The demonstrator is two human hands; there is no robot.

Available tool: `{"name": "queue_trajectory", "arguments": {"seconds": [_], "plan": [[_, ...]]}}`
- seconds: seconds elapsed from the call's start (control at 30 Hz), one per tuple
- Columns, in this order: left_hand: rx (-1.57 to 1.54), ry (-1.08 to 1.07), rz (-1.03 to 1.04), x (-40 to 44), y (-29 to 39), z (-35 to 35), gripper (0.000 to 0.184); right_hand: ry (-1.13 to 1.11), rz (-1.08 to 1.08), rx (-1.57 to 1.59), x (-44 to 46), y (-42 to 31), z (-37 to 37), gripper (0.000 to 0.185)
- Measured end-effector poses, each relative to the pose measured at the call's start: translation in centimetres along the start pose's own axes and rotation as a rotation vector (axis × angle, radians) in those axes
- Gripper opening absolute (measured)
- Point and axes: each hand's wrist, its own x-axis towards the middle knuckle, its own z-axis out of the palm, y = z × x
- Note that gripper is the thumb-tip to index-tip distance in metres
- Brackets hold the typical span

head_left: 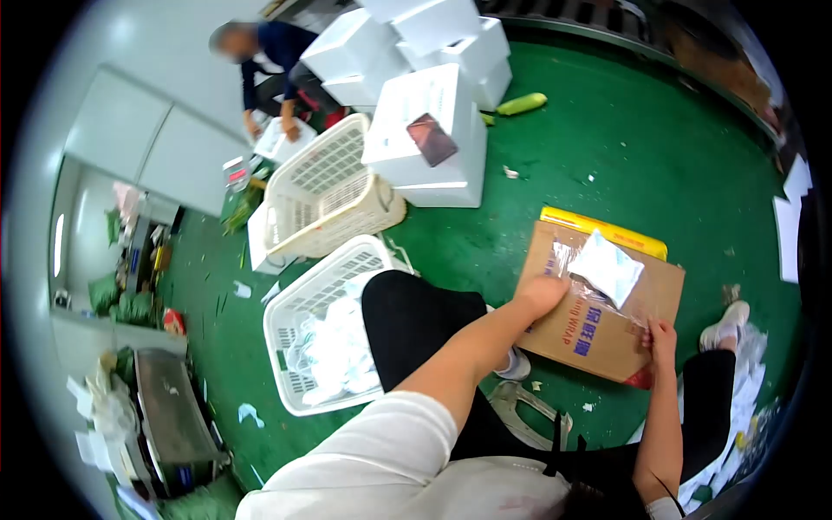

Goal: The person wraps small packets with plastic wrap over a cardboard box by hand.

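A cardboard box (pixel 555 334) with printed letters lies in front of me, and a white packet (pixel 608 267) rests on top of it. Clear film shows on the cardboard near the packet. My left hand (pixel 546 295) is at the packet's lower left edge; its fingertips are partly hidden, so its grip is unclear. Over the right part of the box, my right hand (pixel 660 340) has its fingers pinched at the film's edge. Along the far side of the box lies a yellow roll (pixel 604 232).
White foam boxes (pixel 472 178) are stacked ahead, with a dark red object (pixel 432 139) on one. An empty white basket (pixel 303 227) and another basket (pixel 279 368) holding white material stand left. A person (pixel 290 65) crouches beyond. A green vegetable (pixel 523 104) lies on the floor.
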Motion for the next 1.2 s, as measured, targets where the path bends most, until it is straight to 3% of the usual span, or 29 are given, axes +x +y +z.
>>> {"name": "queue_trajectory", "arguments": {"seconds": [0.1,0.17,0.27,0.33,0.4,0.43,0.47,0.53,0.57,0.6,0.63,0.67,0.73,0.77,0.8,0.83,0.87,0.93,1.03,1.1,1.17,1.2], "plan": [[0.134,-0.364,0.197,-3.0,-0.5,-5.6,0.021,0.102,-0.029,-0.179,0.1,3.0,-3.5,0.028],[0.138,-0.353,0.19,-5.8,-1.6,-7.6,0.022,0.15,0.012,-0.173,-2.1,3.6,-5.4,0.029],[0.235,-0.412,0.248,-11.0,0.2,-11.0,0.019,0.142,0.012,-0.464,-8.7,1.6,-6.0,0.029],[0.227,-0.495,0.152,-13.6,2.5,-12.8,0.015,0.158,-0.158,-0.703,-10.6,5.0,-8.5,0.022],[0.184,-0.303,0.043,-14.2,3.0,-12.0,0.013,0.182,-0.088,-0.586,-15.1,0.3,-4.8,0.015],[0.201,-0.259,0.016,-13.5,3.8,-12.1,0.016,0.06,0.048,-0.518,-14.5,-0.2,-4.5,0.017],[0.227,-0.201,-0.027,-12.1,4.6,-12.3,0.019,0.066,0.004,-0.523,-14.2,-1.9,-2.4,0.022],[0.149,-0.019,0.108,-8.2,5.5,-9.7,0.02,0.198,-0.236,-0.538,-10.6,-2.1,0.4,0.027],[0.115,0.091,0.145,-6.7,6.0,-8.9,0.021,0.287,-0.351,-0.477,-11.2,-4.7,4.4,0.021],[0.011,0.138,0.111,-5.4,7.5,-9.1,0.019,0.234,-0.605,-0.603,-10.8,-5.7,6.7,0.016],[-0.167,0.314,0.133,-4.1,8.3,-7.6,0.011,0.239,-0.682,-0.733,-9.2,-4.3,8.7,0.016],[-0.291,0.336,0.108,-3.2,9.0,-6.1,0.012,0.197,-0.69,-0.622,-8.4,-3.0,10.9,0.02],[-0.444,0.24,0.032,-1.4,9.1,-2.0,0.017,0.025,-0.741,-0.845,-6.6,1.1,12.2,0.061],[-0.361,0.5,0.103,-0.8,8.6,0.9,0.023,-0.07,-0.738,-1.027,-7.5,0.0,12.7,0.08],[-0.403,0.412,0.059,-0.9,8.5,0.7,0.027,-0.094,-0.751,-1.029,-7.9,0.8,12.7,0.089],[-0.565,0.455,0.097,-0.5,8.3,2.1,0.023,-0.133,-0.775,-1.056,-8.9,0.3,12.5,0.095],[-0.64,0.494,0.141,-0.5,8.2,1.5,0.017,-0.143,-0.783,-1.118,-8.9,0.4,12.3,0.095],[-0.759,0.317,0.075,-0.5,7.5,-1.2,0.012,-0.127,-0.79,-1.239,-7.7,0.2,12.0,0.096],[-0.75,0.342,0.016,1.9,6.8,1.0,0.014,-0.157,-0.863,-1.291,-4.8,-1.1,11.9,0.089],[-0.929,0.461,-0.128,2.7,6.9,0.5,0.016,-0.185,-0.982,-1.221,-3.3,-2.3,11.6,0.078],[-0.969,0.638,-0.316,3.9,7.9,1.5,0.018,-0.436,-0.744,-1.224,-3.0,-5.9,11.0,0.07],[-1.182,0.554,-0.384,4.1,8.3,1.3,0.015,-0.548,-0.625,-1.217,-2.7,-8.0,10.9,0.066]]}}
